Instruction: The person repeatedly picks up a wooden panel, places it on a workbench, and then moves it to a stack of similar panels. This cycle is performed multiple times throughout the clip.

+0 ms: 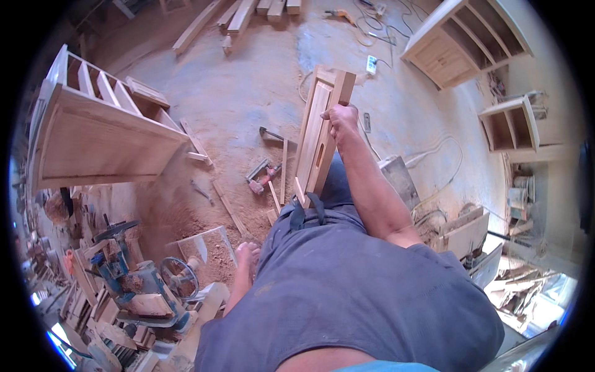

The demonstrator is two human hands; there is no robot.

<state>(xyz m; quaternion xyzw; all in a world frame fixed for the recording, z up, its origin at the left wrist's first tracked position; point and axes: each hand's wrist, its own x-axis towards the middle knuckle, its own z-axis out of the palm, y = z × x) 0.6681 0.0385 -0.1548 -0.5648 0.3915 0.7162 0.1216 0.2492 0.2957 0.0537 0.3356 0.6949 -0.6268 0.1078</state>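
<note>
My right hand (pixel 341 119) grips the upper part of a long wooden frame piece (pixel 317 139) with slots cut through it. The piece stands nearly upright in front of my legs, leaning slightly to the right. My right arm reaches out over my grey shirt. My left hand (pixel 248 253) hangs at my side above the sawdust-covered floor, holds nothing, and its fingers look loosely spread.
A large bare wooden cabinet (pixel 105 139) lies at the left, and two shelf units (pixel 465 43) (pixel 509 124) stand at the right. A hammer (pixel 270 132), a red hand tool (pixel 263 178) and wood strips lie on the floor. A blue machine (pixel 139 279) stands lower left. Planks (pixel 242 15) and a power strip (pixel 371 64) lie at the far end.
</note>
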